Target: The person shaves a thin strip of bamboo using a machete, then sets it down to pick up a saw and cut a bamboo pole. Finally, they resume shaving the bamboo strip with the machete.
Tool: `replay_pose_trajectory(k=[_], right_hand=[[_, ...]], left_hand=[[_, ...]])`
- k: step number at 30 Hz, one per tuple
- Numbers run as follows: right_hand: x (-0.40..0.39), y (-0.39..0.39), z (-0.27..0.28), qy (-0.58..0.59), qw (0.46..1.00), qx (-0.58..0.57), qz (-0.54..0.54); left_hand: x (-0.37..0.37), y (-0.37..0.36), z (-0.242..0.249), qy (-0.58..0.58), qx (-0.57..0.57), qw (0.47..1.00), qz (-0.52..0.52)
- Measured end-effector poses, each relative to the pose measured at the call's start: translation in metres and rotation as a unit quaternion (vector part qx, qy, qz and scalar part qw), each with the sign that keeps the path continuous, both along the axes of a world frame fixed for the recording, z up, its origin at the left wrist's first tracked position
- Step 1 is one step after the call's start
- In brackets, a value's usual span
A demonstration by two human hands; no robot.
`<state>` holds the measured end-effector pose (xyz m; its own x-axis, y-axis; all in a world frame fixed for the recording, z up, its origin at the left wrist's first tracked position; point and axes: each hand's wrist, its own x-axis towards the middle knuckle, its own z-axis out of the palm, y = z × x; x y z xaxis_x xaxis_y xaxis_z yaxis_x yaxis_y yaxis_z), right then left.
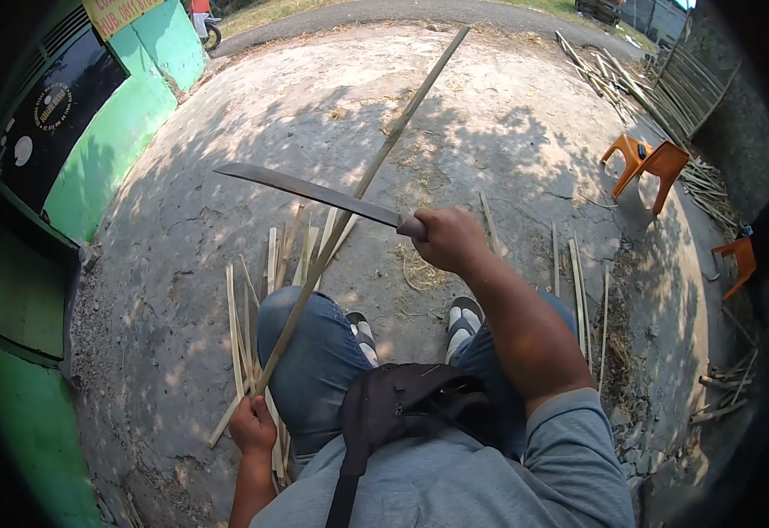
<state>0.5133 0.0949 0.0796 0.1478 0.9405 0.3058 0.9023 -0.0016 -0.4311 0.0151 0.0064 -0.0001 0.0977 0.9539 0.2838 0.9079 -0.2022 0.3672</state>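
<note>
My right hand (451, 239) is wrapped round the handle of a machete (314, 194), whose long blade points to the left. The blade crosses a long bamboo strip (393, 132), overlapping it in this view. Down by my left knee, my left hand (253, 426) is closed on the strip's lower end. From there the strip slants up past my knee and away to the upper right. Several pale split bamboo strips (233, 326) lie on the ground beside and beyond my left leg. More thin strips (579, 290) lie to the right of my right leg.
An orange plastic chair (644, 167) stands at the right, with another orange seat (736, 262) nearer. A heap of bamboo poles (609, 84) lies at the back right by a wall. The green building (129, 132) borders the left. A road (332, 19) runs across the far end.
</note>
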Motion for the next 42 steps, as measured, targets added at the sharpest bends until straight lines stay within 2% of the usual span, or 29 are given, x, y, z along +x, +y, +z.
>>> replay_pose_trajectory(k=[5,9,12,16,19,25,30,33,36,40,42], right_hand=[[-0.019,0.001,0.0,-0.051,0.994,0.02,0.09],[-0.016,0.006,0.006,-0.095,0.991,0.025,0.092],[-0.004,0.009,0.005,-0.084,0.995,0.01,0.054],[0.015,0.011,0.002,0.028,0.998,-0.022,-0.053],[0.016,0.007,-0.004,0.043,0.998,0.009,-0.041],[-0.003,0.004,-0.001,0.031,0.999,0.003,0.02],[-0.026,0.003,-0.003,-0.073,0.987,-0.001,0.143],[-0.029,0.003,0.0,-0.112,0.98,0.029,0.162],[-0.019,0.005,0.005,-0.119,0.986,0.032,0.111],[0.006,0.008,0.003,-0.028,0.999,0.027,-0.017],[0.012,0.007,0.001,0.03,0.999,0.013,-0.034]], left_hand=[[0.002,0.002,-0.005,-0.021,0.007,1.0,-0.009],[0.002,0.003,-0.003,-0.023,0.01,1.0,-0.013],[-0.002,0.005,-0.008,-0.018,-0.004,1.0,-0.004],[0.0,0.004,-0.006,-0.011,0.013,1.0,-0.003],[-0.001,0.001,-0.002,-0.002,0.003,1.0,0.007],[0.0,0.003,-0.009,-0.021,-0.001,1.0,-0.001],[-0.001,0.005,-0.016,-0.034,-0.002,0.999,0.0],[-0.001,0.006,-0.015,-0.033,-0.002,0.999,-0.007],[0.001,0.004,-0.013,-0.033,-0.001,0.999,-0.007],[0.0,0.004,-0.014,-0.033,0.013,0.999,-0.002],[0.001,0.003,-0.011,-0.029,0.012,0.999,0.005]])
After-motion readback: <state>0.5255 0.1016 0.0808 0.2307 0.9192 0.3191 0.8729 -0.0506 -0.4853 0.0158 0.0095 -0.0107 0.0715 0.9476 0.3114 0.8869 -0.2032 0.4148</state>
